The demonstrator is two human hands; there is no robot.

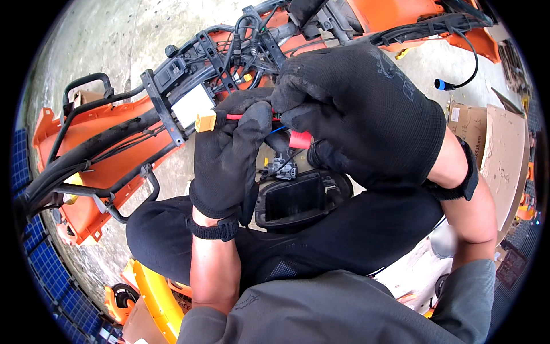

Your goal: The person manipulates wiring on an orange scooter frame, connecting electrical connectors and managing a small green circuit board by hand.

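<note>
Both my hands wear black knit gloves and meet in front of the orange vehicle frame. My left hand [229, 152] is closed on a red wire [234, 117], pinched between thumb and fingers. At the wire's left end is a yellow connector [205, 121], just beyond that hand's fingers. My right hand [366, 109] is closed at the other side of the wire, its fingertips almost touching the left thumb. What lies exactly between its fingers is mostly hidden. A thin blue wire [278, 130] and a pinkish-red tag [299, 139] show below its fingertips.
Ahead lies a black tubular frame [103, 137] with orange panels [120, 155] and bundled cables [246, 43]. A black cable with a blue plug [440, 85] hangs at the right. Between my legs sits a black tray-like part [303, 198]. Cardboard boxes [498, 155] stand at the right.
</note>
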